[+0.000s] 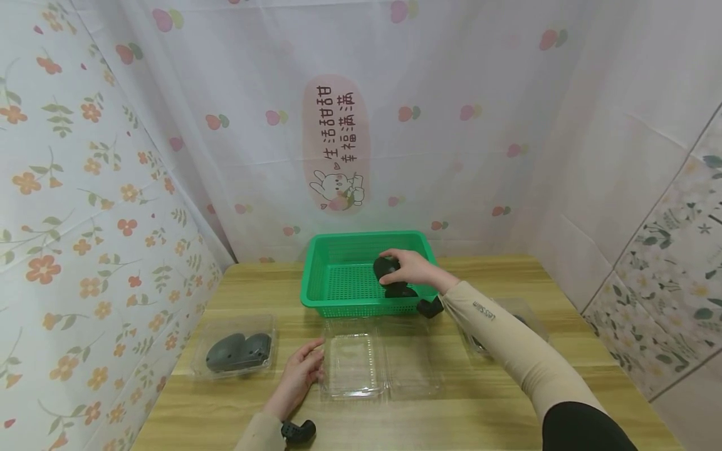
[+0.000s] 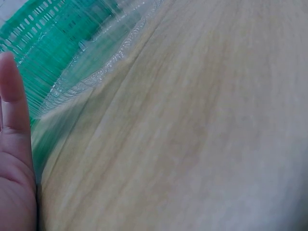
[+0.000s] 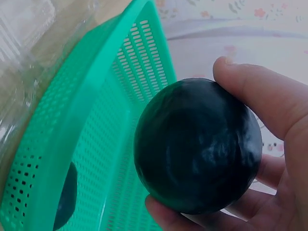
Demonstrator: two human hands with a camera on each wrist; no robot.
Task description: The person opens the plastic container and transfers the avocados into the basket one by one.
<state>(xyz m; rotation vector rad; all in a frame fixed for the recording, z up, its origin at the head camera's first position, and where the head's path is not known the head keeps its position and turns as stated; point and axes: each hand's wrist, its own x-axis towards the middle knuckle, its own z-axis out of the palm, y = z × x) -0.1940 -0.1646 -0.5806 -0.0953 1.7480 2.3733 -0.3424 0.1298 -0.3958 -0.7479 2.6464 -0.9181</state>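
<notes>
My right hand [image 1: 416, 268] holds a dark, glossy avocado [image 3: 197, 144] above the green plastic basket [image 1: 333, 305], with thumb and fingers spread round its sides. Inside the basket, near its front right corner, lies another dark avocado [image 3: 66, 199], partly hidden by the basket wall. An open clear plastic clamshell box [image 1: 352, 366] lies in front of the basket. My left hand [image 1: 299, 378] rests at the box's left edge, its fingers loosely bent and holding nothing. Only part of that hand shows in the left wrist view, beside the wooden tabletop.
On the left stands a closed clear box [image 1: 269, 322] with two dark avocados [image 1: 227, 352] in it. Another clear box [image 1: 527, 310] with dark contents sits at the right, partly covered by my right sleeve [image 1: 519, 351]. A patterned curtain [image 1: 254, 125] hangs behind the table [image 1: 451, 419].
</notes>
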